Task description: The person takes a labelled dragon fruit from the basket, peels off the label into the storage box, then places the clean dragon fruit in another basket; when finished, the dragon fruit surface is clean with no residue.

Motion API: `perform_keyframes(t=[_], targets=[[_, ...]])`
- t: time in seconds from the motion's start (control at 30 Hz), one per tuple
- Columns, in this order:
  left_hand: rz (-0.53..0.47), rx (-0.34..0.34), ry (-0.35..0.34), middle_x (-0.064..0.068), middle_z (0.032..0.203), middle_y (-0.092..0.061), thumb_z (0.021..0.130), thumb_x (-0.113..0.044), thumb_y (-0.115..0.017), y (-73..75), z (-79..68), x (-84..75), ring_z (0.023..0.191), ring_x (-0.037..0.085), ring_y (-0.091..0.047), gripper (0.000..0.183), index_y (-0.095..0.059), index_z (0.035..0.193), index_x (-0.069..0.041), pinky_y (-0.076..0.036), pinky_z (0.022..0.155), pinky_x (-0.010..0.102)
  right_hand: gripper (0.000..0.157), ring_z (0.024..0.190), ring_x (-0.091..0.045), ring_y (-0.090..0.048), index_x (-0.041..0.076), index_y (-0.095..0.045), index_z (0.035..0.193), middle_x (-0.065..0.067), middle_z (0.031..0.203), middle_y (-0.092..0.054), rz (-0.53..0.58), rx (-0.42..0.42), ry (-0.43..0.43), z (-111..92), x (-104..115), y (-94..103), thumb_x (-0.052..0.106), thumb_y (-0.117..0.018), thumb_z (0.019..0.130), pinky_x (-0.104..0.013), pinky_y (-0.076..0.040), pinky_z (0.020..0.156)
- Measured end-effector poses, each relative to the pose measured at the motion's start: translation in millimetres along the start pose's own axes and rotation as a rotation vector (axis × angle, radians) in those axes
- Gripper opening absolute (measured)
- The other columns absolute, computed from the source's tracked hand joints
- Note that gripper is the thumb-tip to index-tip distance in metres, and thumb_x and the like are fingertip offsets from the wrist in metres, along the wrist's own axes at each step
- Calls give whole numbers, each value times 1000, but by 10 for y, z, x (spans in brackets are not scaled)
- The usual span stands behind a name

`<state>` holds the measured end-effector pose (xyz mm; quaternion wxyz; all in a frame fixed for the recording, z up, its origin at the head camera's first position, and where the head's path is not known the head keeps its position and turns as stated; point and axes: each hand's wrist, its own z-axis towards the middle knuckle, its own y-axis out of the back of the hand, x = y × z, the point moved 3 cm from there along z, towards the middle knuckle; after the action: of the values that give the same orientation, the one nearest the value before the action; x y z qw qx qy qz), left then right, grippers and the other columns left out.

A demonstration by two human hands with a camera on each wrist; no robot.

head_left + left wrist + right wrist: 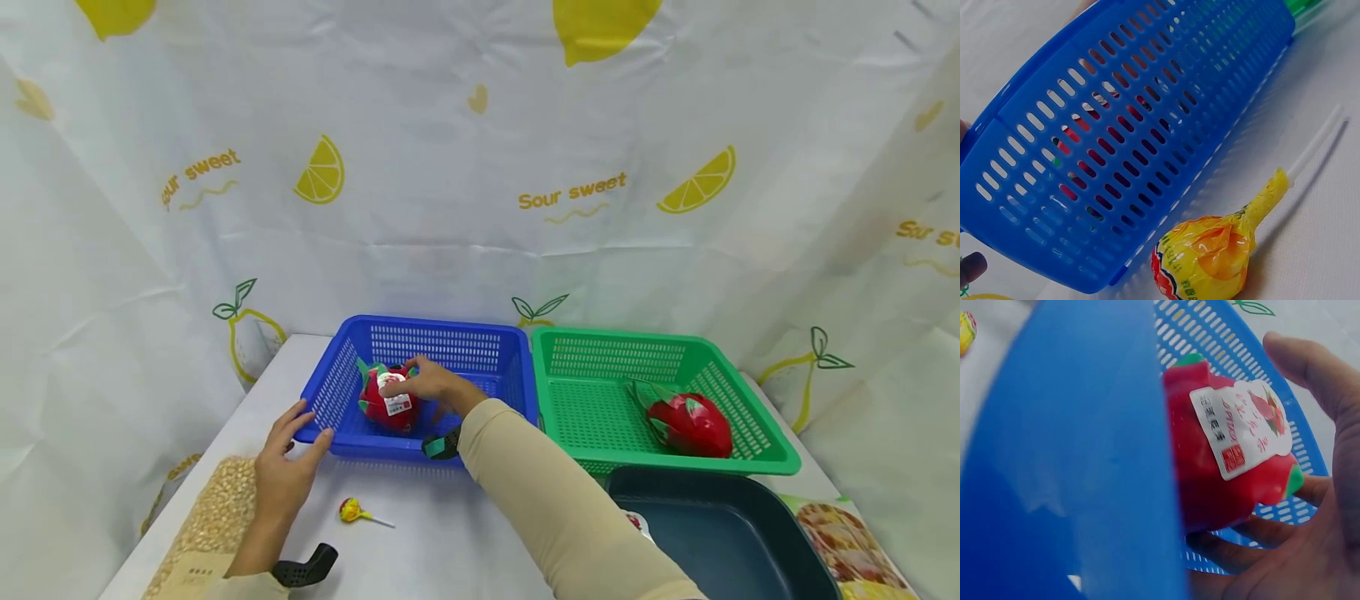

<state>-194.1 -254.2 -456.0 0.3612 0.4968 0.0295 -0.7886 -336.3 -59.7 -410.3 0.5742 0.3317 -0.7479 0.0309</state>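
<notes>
A red dragon fruit [388, 400] with green tips and a white label sits in the blue basket [375, 447], towards its left side. My right hand [435, 385] reaches over the basket's front rim to this fruit. In the right wrist view, the right fingers [1266, 531] lie against the fruit's side and underside, while the thumb stands apart from it. My left hand [288, 462] is at the basket's front left corner with fingers spread, and a fingertip is at the rim. On the table in front of the basket lies a yellow-wrapped lollipop [1210, 256].
A green basket [592, 462] stands right of the blue one, holding another dragon fruit [692, 423]. A dark tray [720, 533] lies before it, partly behind my right sleeve. At the left is a bag of pale kernels [217, 508]; a printed food packet [851, 542] lies far right.
</notes>
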Motion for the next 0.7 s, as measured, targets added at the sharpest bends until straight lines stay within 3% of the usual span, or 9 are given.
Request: perform_keyframes(t=[0.27,0.5,0.7], targets=[[-19,-11,-22,7,139,-51,85,-11,-75,-14,2,43,130,28,-42,37,-64,118,3,-36,86,41,82,110,-40,-52,13,-34,140,-15,115,-51,31,-52,3,45,-9,-108,35,-82,77,-63,-49,75],[-32,-2,-12,6,140,-50,86,-12,-74,-19,0,44,131,28,-41,38,-64,119,3,-37,88,43,77,101,-33,-57,11,-38,135,-12,110,-52,41,-141,34,126,-49,-185,22,-85,74,-55,-51,81],[-43,-6,-20,5,140,-50,86,-12,-74,-12,-4,41,130,26,-41,38,-64,119,2,-35,86,35,66,89,-27,-61,14,-46,123,-10,104,-55,58,-219,84,142,-45,-149,14,-86,71,-43,-56,72]])
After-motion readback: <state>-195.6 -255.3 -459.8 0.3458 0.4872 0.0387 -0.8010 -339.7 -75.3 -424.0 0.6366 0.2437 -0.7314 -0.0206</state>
